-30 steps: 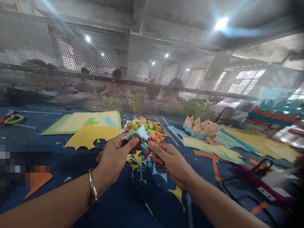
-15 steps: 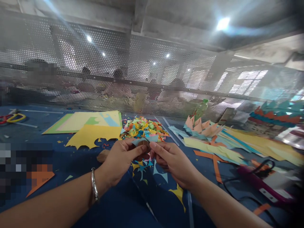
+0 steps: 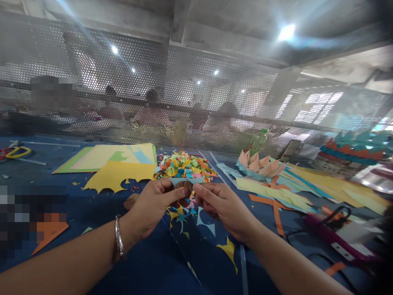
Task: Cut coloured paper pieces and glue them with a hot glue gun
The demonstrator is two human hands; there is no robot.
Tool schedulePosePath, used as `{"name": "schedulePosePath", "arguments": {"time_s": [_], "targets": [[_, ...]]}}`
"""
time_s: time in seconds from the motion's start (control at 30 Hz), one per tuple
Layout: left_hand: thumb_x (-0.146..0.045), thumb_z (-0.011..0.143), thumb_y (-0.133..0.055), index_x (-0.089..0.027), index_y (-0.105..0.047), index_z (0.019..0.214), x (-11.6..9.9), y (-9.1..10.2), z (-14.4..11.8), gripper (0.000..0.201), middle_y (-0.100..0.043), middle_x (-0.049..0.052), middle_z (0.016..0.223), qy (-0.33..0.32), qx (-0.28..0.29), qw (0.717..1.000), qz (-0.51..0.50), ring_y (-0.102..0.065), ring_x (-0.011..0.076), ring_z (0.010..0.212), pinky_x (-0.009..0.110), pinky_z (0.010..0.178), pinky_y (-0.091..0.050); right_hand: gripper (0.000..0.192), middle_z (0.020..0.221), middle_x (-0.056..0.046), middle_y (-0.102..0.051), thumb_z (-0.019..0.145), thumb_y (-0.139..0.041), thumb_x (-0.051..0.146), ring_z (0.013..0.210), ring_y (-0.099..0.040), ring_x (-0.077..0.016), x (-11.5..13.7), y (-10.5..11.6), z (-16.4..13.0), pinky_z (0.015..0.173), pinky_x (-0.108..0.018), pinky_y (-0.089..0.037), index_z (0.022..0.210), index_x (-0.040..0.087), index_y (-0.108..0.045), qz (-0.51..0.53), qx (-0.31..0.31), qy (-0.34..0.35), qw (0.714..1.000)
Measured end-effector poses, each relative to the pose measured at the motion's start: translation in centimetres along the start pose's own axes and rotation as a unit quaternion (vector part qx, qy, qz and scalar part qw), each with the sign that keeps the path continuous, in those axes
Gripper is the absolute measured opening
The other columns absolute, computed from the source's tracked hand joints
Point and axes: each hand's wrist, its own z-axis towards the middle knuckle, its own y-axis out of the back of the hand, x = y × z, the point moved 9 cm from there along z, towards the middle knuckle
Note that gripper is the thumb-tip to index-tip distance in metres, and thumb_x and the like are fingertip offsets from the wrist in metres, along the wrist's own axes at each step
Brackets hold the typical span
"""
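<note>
So right now I've got both hands up off the desk (image 3: 92,262) pinching the same little piece: a small brown disc (image 3: 184,186) with a strip of light blue paper (image 3: 187,180) lying across the top of it. My left hand (image 3: 152,209) is closed around the left side, thumb pressed on the front of the disc, bracelet (image 3: 119,241) riding on that wrist, and my right hand (image 3: 221,207) is closed on the other end with thumb and forefinger nipping the paper's edge. Holding it from both sides like that keeps the strip flat against the disc, at least that's how it feels to me. It hangs just above the blue and yellow star-shaped offcuts (image 3: 184,213) scattered on the blue desk, and right in front of the heap of bright paper scraps (image 3: 184,166). The big yellow sheet (image 3: 118,174) with the jagged edge lies off to my left, the cut peach and teal strips (image 3: 264,170) to my right, and the pink tool (image 3: 337,241) with its black cord sits further right, well apart from my hands. Yellow-handled scissors (image 3: 16,152) are way over at the far left edge
</note>
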Motion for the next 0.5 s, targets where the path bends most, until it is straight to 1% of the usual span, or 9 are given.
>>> {"name": "schedulePosePath", "arguments": {"time_s": [0.1,0.23,0.43,0.5], "targets": [[-0.026,0.072,-0.069,-0.016,-0.07,0.071,-0.21,0.17,0.02,0.01,-0.062,0.001,0.066,-0.006,-0.007,1.0,0.001,-0.051,0.0118,0.061,0.026,0.063,-0.039,0.042,0.042,0.01,-0.022,0.085,-0.052,0.052,0.04,-0.013,-0.0069,0.09,0.14,-0.02,0.041,-0.027,-0.008,0.058,0.019,-0.052,-0.012,-0.002,0.002,1.0],[-0.026,0.072,-0.069,-0.016,-0.068,0.067,-0.39,0.13,0.07,0.01,-0.056,-0.002,0.061,-0.012,0.001,1.0,0.02,-0.044,0.0099,0.058,0.024,0.058,-0.035,0.042,0.043,0.01,-0.023,0.084,-0.053,0.051,0.04,-0.013,-0.007,0.49,0.29,-0.08,0.042,-0.027,-0.009,0.057,0.019,-0.052,-0.03,-0.007,0.008,0.999],[-0.03,0.073,-0.069,-0.018,-0.069,0.068,-0.12,0.46,0.22,0.013,-0.055,-0.002,0.058,-0.003,0.014,0.999,0.052,-0.039,0.0094,0.053,0.024,0.053,-0.029,0.042,0.044,0.009,-0.024,0.086,-0.051,0.05,0.042,-0.015,-0.008,0.59,0.35,-0.06,0.043,-0.028,-0.009,0.058,0.019,-0.051,-0.044,0.0,0.012,0.999],[-0.031,0.072,-0.069,-0.019,-0.071,0.071,-0.07,0.53,0.26,0.012,-0.057,-0.001,0.06,0.002,0.016,0.998,0.055,-0.039,0.0094,0.053,0.023,0.052,-0.029,0.041,0.044,0.008,-0.024,0.086,-0.051,0.049,0.042,-0.016,-0.0083,0.74,0.38,-0.04,0.044,-0.028,-0.01,0.058,0.019,-0.052,-0.049,0.004,0.023,0.999]]}}
